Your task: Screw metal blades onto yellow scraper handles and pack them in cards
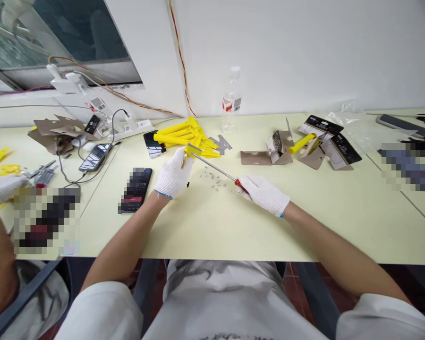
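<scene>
Both hands wear white knit gloves. My left hand is closed around a yellow scraper, whose head points up and right; most of its handle is hidden by the glove. My right hand grips a screwdriver by its red handle. The long metal shaft slants up and left, and its tip meets the scraper's head, though exact contact is hard to tell. Several small screws lie scattered below the shaft. Behind my left hand is a pile of yellow scrapers, with loose grey blades at its right.
A clear bottle stands by the wall. Opened cardboard packages and another yellow scraper lie right. Phones and cables are at left, near a power strip. A co-worker's gloved hand is at the far left.
</scene>
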`<move>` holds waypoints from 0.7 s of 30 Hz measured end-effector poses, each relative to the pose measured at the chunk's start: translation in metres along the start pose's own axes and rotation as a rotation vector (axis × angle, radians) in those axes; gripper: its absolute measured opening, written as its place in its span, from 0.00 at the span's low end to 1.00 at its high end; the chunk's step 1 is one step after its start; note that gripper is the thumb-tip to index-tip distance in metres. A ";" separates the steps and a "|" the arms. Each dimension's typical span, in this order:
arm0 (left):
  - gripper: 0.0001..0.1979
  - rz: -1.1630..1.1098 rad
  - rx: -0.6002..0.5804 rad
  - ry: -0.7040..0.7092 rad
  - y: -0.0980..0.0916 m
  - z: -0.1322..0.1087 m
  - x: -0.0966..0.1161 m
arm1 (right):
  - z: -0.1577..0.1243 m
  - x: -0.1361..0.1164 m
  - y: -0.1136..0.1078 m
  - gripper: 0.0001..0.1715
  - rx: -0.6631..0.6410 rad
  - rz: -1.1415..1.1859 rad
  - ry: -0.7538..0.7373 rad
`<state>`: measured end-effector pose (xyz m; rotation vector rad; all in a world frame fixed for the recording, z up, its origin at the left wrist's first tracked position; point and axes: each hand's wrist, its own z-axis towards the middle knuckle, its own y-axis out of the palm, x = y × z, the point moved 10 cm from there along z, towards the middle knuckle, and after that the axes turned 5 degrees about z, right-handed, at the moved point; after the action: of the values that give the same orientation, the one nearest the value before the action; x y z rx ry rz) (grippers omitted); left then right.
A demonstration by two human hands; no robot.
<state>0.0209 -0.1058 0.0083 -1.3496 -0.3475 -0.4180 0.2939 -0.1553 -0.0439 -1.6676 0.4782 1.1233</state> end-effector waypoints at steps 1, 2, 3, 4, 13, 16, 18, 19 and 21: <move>0.08 0.005 -0.004 0.000 0.000 0.000 0.000 | 0.000 -0.001 0.000 0.22 0.001 0.001 -0.008; 0.08 0.006 -0.007 0.001 0.000 0.000 0.000 | 0.000 -0.001 0.000 0.22 -0.001 0.003 -0.011; 0.07 0.007 -0.008 0.000 0.000 0.000 0.000 | 0.000 -0.001 0.000 0.23 -0.002 0.004 -0.011; 0.07 0.008 -0.007 -0.002 0.000 0.001 0.000 | 0.000 -0.001 0.000 0.24 -0.003 0.005 -0.009; 0.05 0.023 0.007 0.001 0.002 0.003 -0.005 | -0.001 0.001 0.000 0.26 -0.007 0.006 0.029; 0.05 0.026 0.017 0.003 0.003 0.004 -0.006 | 0.001 -0.004 0.000 0.23 -0.009 -0.027 -0.016; 0.05 0.023 0.017 -0.002 0.003 0.004 -0.008 | 0.001 -0.009 0.000 0.20 -0.013 -0.063 -0.067; 0.05 0.023 0.017 -0.006 0.004 0.004 -0.009 | 0.001 -0.010 0.000 0.19 -0.013 -0.072 -0.083; 0.05 0.025 0.018 -0.008 0.004 0.005 -0.010 | 0.001 -0.009 -0.001 0.19 -0.010 -0.071 -0.082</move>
<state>0.0145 -0.0995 0.0008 -1.3374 -0.3396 -0.3885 0.2894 -0.1557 -0.0360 -1.6282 0.3588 1.1383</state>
